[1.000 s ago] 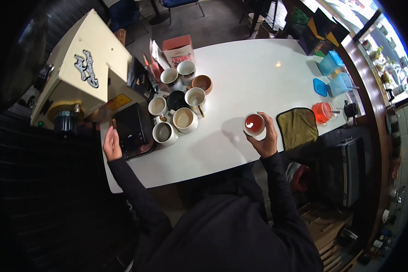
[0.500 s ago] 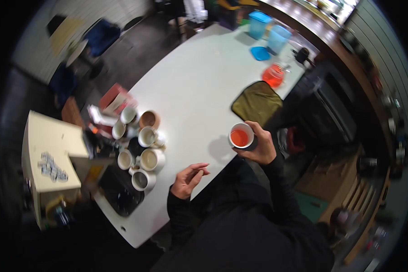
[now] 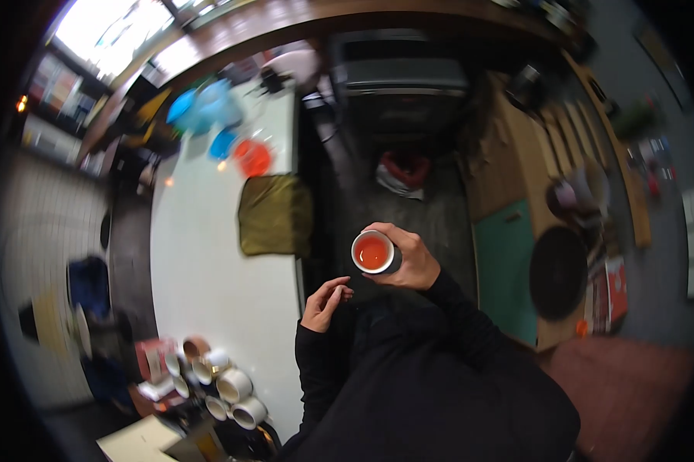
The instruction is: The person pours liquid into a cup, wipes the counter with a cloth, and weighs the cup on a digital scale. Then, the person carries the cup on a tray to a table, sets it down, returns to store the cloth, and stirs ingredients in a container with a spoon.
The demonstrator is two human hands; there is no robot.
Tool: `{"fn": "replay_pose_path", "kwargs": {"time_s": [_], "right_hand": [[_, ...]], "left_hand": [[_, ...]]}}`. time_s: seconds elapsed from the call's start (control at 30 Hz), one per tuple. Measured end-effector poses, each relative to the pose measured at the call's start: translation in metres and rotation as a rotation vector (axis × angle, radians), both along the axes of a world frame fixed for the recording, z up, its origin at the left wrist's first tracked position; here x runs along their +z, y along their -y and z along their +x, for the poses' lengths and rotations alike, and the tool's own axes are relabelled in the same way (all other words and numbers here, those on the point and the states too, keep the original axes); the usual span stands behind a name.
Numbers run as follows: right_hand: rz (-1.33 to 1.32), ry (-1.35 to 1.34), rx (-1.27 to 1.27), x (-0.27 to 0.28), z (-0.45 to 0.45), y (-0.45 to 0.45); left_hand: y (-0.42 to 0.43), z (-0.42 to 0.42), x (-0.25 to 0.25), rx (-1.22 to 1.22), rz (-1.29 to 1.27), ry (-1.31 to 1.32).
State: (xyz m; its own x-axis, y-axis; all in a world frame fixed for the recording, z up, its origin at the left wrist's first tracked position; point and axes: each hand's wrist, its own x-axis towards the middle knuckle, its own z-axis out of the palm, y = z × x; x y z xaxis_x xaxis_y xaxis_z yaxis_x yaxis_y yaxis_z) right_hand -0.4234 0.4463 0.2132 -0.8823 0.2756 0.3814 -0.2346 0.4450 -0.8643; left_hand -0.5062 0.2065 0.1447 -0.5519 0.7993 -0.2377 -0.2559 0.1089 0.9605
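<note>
My right hand point(image 3: 413, 259) is wrapped round a cup point(image 3: 394, 264) with a white inside and a dark outer side. Red-orange liquid point(image 3: 372, 252) stands inside it, and the cup is upright over the floor beside the table. To its left, my left hand point(image 3: 326, 306) hangs apart from the cup, loosely bent with fingers and thumb apart and nothing visible in it. The nearest thing on the table to both hands is a folded olive-green cloth point(image 3: 274, 215) at the table's edge.
A white table point(image 3: 201, 285) runs along the left. On it stand a jug of red liquid point(image 3: 252, 158), blue containers point(image 3: 217, 104) and, at the near end, several mugs point(image 3: 234, 385). A wooden cabinet with a green door point(image 3: 506, 269) and a round dark stool-like disc point(image 3: 558, 272) are at right.
My view has swung to the right, away from the mugs and towards the cabinet. The cup stays in my right hand and is now past the table's edge, over the floor.
</note>
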Motion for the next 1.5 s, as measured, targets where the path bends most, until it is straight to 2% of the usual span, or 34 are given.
{"fn": "replay_pose_path", "kwargs": {"time_s": [0.17,0.33,0.4,0.43,0.5,0.6,0.63,0.7,0.73,0.83,0.87,0.97,1.03,1.07,1.13,1.23,1.47,1.5], "right_hand": [[-0.065,0.070,-0.323,-0.015,0.116,-0.081],[-0.104,0.208,-0.717,-0.040,0.255,-0.156],[-0.073,0.229,-0.894,-0.055,0.307,-0.179],[-0.072,0.243,-0.954,-0.065,0.332,-0.190],[-0.079,0.296,-1.082,-0.085,0.380,-0.210],[-0.043,0.348,-1.280,-0.117,0.435,-0.234],[-0.106,0.328,-1.325,-0.124,0.448,-0.240],[-0.096,0.335,-1.408,-0.149,0.470,-0.252],[-0.077,0.336,-1.466,-0.164,0.479,-0.257],[-0.133,0.357,-1.485,-0.187,0.492,-0.265],[-0.174,0.366,-1.475,-0.192,0.493,-0.268],[-0.161,0.386,-1.448,-0.204,0.489,-0.273],[-0.166,0.403,-1.419,-0.207,0.487,-0.275],[-0.160,0.409,-1.410,-0.207,0.488,-0.276],[-0.250,0.400,-1.413,-0.206,0.487,-0.277],[-0.199,0.412,-1.375,-0.205,0.485,-0.278],[-0.117,0.397,-1.311,-0.196,0.477,-0.269],[-0.145,0.399,-1.267,-0.192,0.476,-0.265]], "left_hand": [[-0.112,0.036,-0.044,-0.289,-0.079,0.050],[-0.240,0.115,-0.109,-0.495,-0.153,0.137],[-0.290,0.158,-0.130,-0.466,-0.197,0.489],[-0.316,0.179,-0.141,-0.498,-0.211,0.487],[-0.364,0.225,-0.164,-0.479,-0.434,0.614],[-0.417,0.284,-0.212,-0.573,-0.595,0.496],[-0.431,0.300,-0.221,-0.596,-0.609,0.493],[-0.457,0.330,-0.235,-0.446,-0.700,0.400],[-0.465,0.341,-0.243,-0.462,-0.708,0.403],[-0.475,0.363,-0.254,-0.294,-0.558,0.213],[-0.471,0.367,-0.255,-0.297,-0.563,0.213],[-0.469,0.372,-0.243,-0.330,-0.343,0.043],[-0.477,0.378,-0.236,-0.118,-0.600,0.180],[-0.481,0.381,-0.233,-0.110,-0.599,0.189],[-0.483,0.382,-0.232,-0.034,-0.619,0.002],[-0.485,0.379,-0.232,-0.042,-0.571,-0.057],[-0.472,0.360,-0.224,0.029,-0.606,-0.074],[-0.468,0.351,-0.223,-0.031,-0.617,-0.022]]}}
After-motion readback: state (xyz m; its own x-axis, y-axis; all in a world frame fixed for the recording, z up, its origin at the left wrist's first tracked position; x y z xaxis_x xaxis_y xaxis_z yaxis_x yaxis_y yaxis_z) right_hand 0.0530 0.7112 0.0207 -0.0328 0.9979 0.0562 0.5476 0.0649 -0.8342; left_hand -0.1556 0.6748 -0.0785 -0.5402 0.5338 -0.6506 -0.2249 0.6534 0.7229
